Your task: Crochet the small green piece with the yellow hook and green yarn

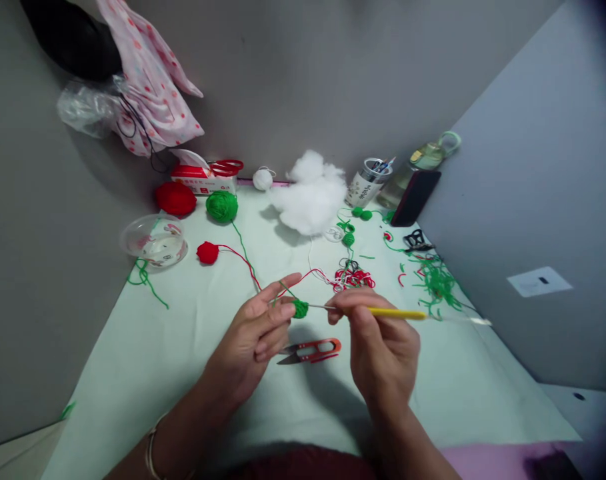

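Between the thumb and fingers of my left hand (255,330) is a small green crochet piece (300,309). Green yarn runs up from it over my raised left index finger. My right hand (380,340) grips a crochet hook (397,313) with a yellow handle, its thin metal shaft reaching the green piece; the tip is hidden there. Below both hands lie orange-handled thread snips (310,350) on the pale cloth. Strands lead back from near my left hand toward a green yarn ball (221,207) and a small red yarn ball (207,253).
White stuffing (310,193) is heaped at the back. A clear plastic tub (155,241) and a large red yarn ball (176,199) stand left. Green yarn scraps (439,280), a leaning phone (415,198), a pen cup (367,183) and a bottle (405,175) are on the right.
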A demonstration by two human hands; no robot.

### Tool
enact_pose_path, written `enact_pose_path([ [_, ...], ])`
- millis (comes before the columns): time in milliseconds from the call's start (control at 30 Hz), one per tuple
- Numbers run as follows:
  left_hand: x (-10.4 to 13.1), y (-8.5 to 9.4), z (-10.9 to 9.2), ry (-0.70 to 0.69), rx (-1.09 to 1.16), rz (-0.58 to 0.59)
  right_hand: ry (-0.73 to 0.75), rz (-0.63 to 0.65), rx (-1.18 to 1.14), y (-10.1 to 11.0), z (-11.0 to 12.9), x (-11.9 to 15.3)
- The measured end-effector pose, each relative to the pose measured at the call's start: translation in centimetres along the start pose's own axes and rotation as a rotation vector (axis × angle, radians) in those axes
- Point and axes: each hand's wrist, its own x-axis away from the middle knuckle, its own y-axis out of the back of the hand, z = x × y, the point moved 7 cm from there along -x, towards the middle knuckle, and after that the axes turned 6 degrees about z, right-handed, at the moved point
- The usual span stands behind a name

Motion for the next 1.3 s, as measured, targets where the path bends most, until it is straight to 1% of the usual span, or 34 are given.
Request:
enact_pose_path([
  [33, 0.0, 0.0, -0.3, -0.023, -0.017, -0.002, -0.057, 0.011, -0.118, -0.1, -0.4, -0.3],
  [67, 0.0, 0.0, -0.5, -0.041, -0.046, 0.002, -0.094, 0.028, -0.188, -0.4, -0.7, -0.5],
  [133, 0.0, -0.1, -0.6, -0.075, -0.113, 0.004, -0.092, 0.053, -0.165, -0.8, -0.5, -0.8],
  [233, 0.1, 0.1, -0.4, -0.113, -0.192, -0.046, 0.016, 0.053, 0.012, -1.2, 0.4, -0.5],
  [300, 0.1, 0.3, -0.1, -0.127, -0.195, -0.081, 0.137, 0.084, 0.186, -1.5, 1.3, 0.0],
  [367, -0.1, 0.3, 0.4, -0.093, -0.135, -0.069, 0.260, 0.123, 0.356, -1.8, 1.9, 0.6],
  [400, -0.2, 0.2, 0.6, -0.057, -0.085, -0.043, 0.286, 0.123, 0.391, -1.6, 2.0, 0.7],
  [433, -0.3, 0.2, 0.9, -0.017, -0.028, -0.017, 0.273, 0.100, 0.375, -1.3, 1.8, 0.7],
  [500, -0.5, 0.1, 0.9, 0.038, 0.064, 0.018, 0.137, 0.016, 0.200, -0.1, 0.8, 0.2],
  [567, -0.6, 0.3, 0.4, 0.007, 0.084, 0.003, -0.027, -0.053, -0.042, 0.7, -0.6, -0.1],
  [633, -0.5, 0.4, 0.0, -0.042, 0.033, -0.012, -0.114, -0.026, -0.188, 0.2, -1.2, -0.4],
  [733, -0.3, 0.3, 0.1, -0.075, -0.085, 0.006, -0.162, 0.054, -0.194, -0.7, -1.5, -0.5],
  [800, -0.1, 0.3, 0.3, -0.091, -0.146, 0.005, -0.199, 0.049, -0.227, -0.8, -1.9, -0.4],
  [867, 0.0, 0.5, 0.3, -0.106, -0.185, -0.008, -0.247, 0.028, -0.320, -0.7, -2.5, -0.3],
  [967, 0.1, 0.7, 0.0, -0.121, -0.204, -0.014, -0.287, 0.027, -0.408, -0.7, -2.8, -0.3],
  [1033, 0.2, 0.8, -0.3, -0.131, -0.218, -0.020, -0.265, 0.039, -0.386, -0.6, -2.3, -0.3],
  [1100, 0.3, 1.0, -0.6, -0.151, -0.250, -0.035, -0.212, 0.047, -0.286, -0.4, -1.5, -0.3],
  [1200, 0.5, 1.2, -0.9, -0.184, -0.322, -0.057, -0.101, 0.059, -0.072, -0.2, -0.1, 0.0],
  [1300, 0.7, 1.5, -1.1, -0.209, -0.382, -0.087, 0.037, 0.094, 0.082, -0.5, 1.0, 0.4],
])
